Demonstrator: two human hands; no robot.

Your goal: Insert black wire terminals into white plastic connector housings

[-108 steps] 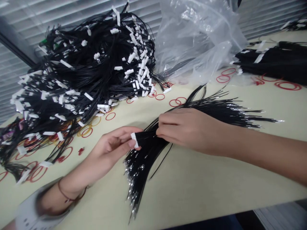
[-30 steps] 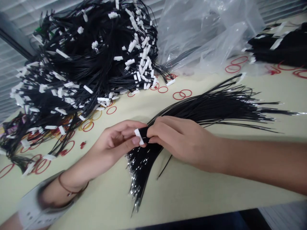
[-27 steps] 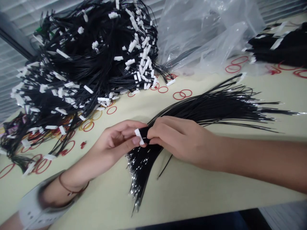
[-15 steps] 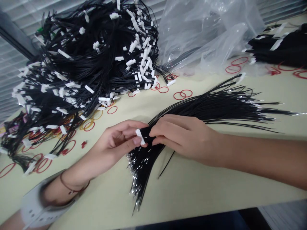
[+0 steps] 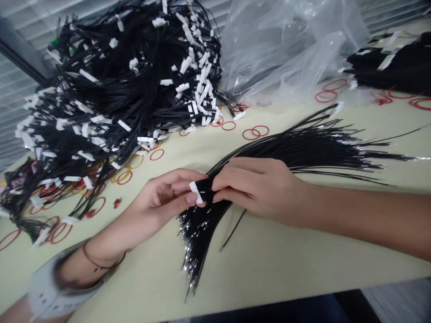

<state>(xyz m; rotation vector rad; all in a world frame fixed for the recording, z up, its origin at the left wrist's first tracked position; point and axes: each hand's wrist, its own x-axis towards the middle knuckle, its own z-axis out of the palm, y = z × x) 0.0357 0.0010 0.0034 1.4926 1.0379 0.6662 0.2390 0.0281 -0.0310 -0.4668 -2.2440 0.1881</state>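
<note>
Above the cream table (image 5: 256, 269), left fingers (image 5: 178, 185) pinch a white connector (image 5: 195, 192); right fingers (image 5: 232, 178), apparently, grip the black wires (image 5: 303, 151) beside it.

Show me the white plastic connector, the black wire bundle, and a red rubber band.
White plastic connector (image 5: 196, 192): head view, point on its middle, pinched by left hand (image 5: 161, 206).
Black wire bundle (image 5: 319, 150): head view, point on wires beyond right hand (image 5: 259, 190).
Red rubber band (image 5: 229, 121): head view, point on its top rim.
</note>
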